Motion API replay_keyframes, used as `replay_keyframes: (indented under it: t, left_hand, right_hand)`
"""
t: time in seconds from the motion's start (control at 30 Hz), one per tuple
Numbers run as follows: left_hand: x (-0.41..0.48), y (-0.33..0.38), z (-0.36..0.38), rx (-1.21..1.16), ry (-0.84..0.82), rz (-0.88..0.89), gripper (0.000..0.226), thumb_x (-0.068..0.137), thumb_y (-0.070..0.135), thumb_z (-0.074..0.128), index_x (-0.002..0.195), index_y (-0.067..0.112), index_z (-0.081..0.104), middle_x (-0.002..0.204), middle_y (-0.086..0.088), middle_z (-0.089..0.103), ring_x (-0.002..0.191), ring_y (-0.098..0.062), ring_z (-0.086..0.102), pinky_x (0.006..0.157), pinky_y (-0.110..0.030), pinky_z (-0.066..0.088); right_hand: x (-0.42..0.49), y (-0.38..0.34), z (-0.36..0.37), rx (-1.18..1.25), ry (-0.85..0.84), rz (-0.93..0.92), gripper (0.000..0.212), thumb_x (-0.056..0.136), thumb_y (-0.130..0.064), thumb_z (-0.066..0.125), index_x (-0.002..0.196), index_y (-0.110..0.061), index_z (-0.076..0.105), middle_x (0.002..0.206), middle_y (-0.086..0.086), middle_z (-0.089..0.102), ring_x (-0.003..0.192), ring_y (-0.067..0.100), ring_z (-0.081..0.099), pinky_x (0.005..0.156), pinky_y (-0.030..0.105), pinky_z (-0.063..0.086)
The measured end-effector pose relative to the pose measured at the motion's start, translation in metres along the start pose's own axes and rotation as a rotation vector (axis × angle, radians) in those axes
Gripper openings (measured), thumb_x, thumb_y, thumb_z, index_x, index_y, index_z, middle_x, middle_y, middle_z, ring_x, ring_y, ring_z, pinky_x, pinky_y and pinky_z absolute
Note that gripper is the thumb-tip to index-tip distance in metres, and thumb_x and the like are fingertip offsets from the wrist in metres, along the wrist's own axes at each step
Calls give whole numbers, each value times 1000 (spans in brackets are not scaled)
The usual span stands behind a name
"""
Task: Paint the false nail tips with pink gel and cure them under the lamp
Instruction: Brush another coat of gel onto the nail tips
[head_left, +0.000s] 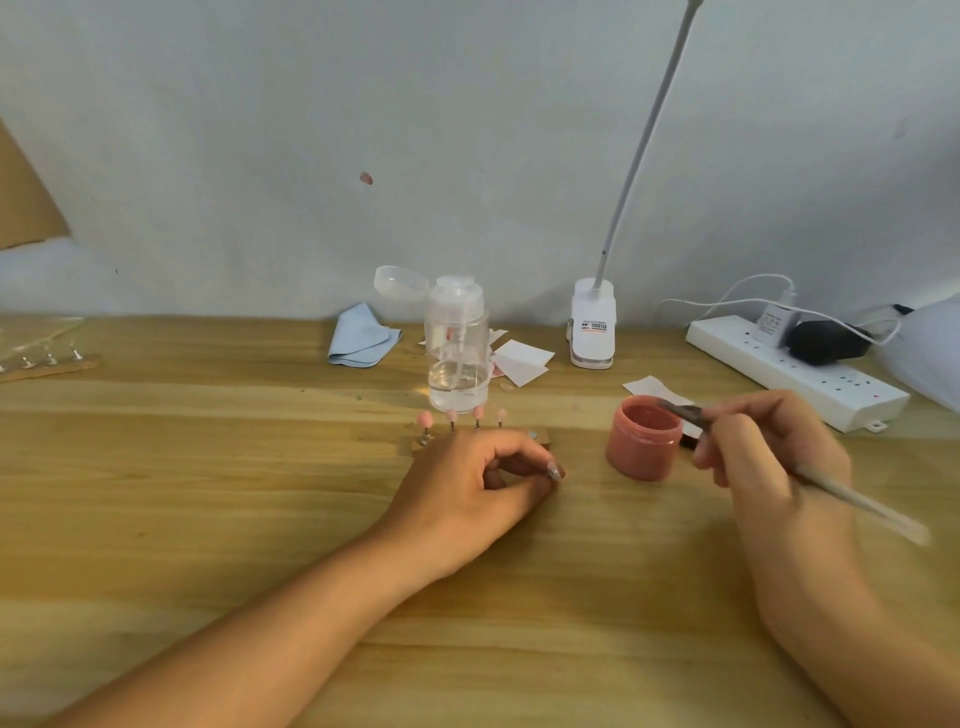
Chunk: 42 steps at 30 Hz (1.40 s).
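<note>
Head view: mid-bench, nail tips (452, 414) look mostly pink. Left hand (467, 483) curls round their stand (540, 435); right hand (769, 447) pinches brush (680, 410) over jar (641, 447). Curing likely remains.

Nail tips (462, 414) left of jar (643, 439) — dispenser bottle (457, 345) just behind.

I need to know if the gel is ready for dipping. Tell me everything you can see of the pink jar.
The pink gel jar is a small, squat, round pot, apparently plastic, pink all over. Its lid is off and the mouth is open. It stands upright on the wooden table, right of the nail tip stand. The brush in the right hand has its tip over the rear right rim; contact is unclear.
</note>
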<state>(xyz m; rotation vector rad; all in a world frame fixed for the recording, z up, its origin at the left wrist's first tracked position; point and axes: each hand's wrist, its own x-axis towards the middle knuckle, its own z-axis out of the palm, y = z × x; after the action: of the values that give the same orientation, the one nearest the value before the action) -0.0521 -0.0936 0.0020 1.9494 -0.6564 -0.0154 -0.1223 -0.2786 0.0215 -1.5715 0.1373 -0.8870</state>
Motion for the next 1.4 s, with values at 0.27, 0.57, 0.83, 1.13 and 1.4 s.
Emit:
replay_keyframes:
  t: [0.27,0.57,0.83,1.13,1.4]
  left_hand:
    - [0,-2,0,11,-1,-30,13,87,17,75,82,28,76,82,17,72,54,9,50,64,-8,37]
    - [0,-2,0,74,8,-28,18,86,18,75,77,34,73,78,28,69,51,1,45,66,9,28]
    - [0,-5,0,30,-2,-29,9,86,22,75,84,30,76,78,23,70,54,-2,42,64,-21,39]
    - [1,-7,0,15,-16,-16,7,88,19,73,87,25,77,88,19,74,59,5,51,66,-18,42]
    - [2,-7,0,-14,-28,-9,12,89,13,72,86,24,75,89,11,76,65,11,55,62,-8,36]
  right_hand:
    - [4,11,-2,-137,13,168,15,88,-11,58,74,-10,52,49,-6,54,45,1,42,46,20,33]
    - [6,17,-1,-169,21,174,16,86,-18,64,75,-13,53,53,-7,55,54,10,45,51,27,36]
    - [5,12,1,-211,-10,174,12,83,-13,68,76,-16,58,59,-5,62,51,2,47,55,28,35]
    - [4,10,1,-127,-33,167,12,90,-13,55,78,-10,56,55,-3,58,55,8,47,59,32,37]
    - [-5,-9,6,206,-81,52,22,91,6,37,86,-3,57,66,10,70,60,17,57,58,21,47]
